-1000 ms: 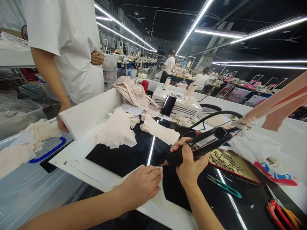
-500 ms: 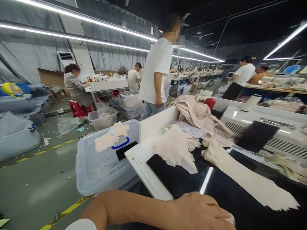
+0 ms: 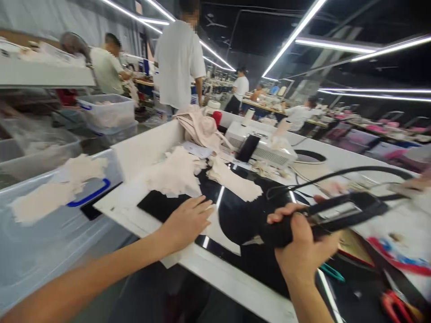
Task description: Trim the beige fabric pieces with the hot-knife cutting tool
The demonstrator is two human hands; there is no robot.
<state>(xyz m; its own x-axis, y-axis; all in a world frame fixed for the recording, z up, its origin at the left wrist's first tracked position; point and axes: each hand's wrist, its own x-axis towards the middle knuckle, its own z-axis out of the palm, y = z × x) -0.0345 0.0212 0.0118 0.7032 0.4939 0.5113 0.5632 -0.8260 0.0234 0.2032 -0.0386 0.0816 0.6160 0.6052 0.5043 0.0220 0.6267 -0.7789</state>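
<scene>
While, in the head view, the right grip (image 3: 305, 240) was wrapped around a black handheld tool (image 3: 332, 214) above the table (image 3: 235, 289), the left grip (image 3: 188, 222) lay uncurled over a pale fabric piece (image 3: 220, 235) by the front edge, and neat work seemed to need a flat hand clear of the tool.

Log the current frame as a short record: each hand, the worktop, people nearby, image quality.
Left hand: fingers extended over a flat, pale fabric piece; contact unclear
Right hand: gripping a black, corded handheld tool
White worktop: glossy black panel, pale beige fabric stacks; red-handled metal scissors at right
People: standing person in white shirt beyond worktop; others elsewhere
Image: motion-blurred
</scene>
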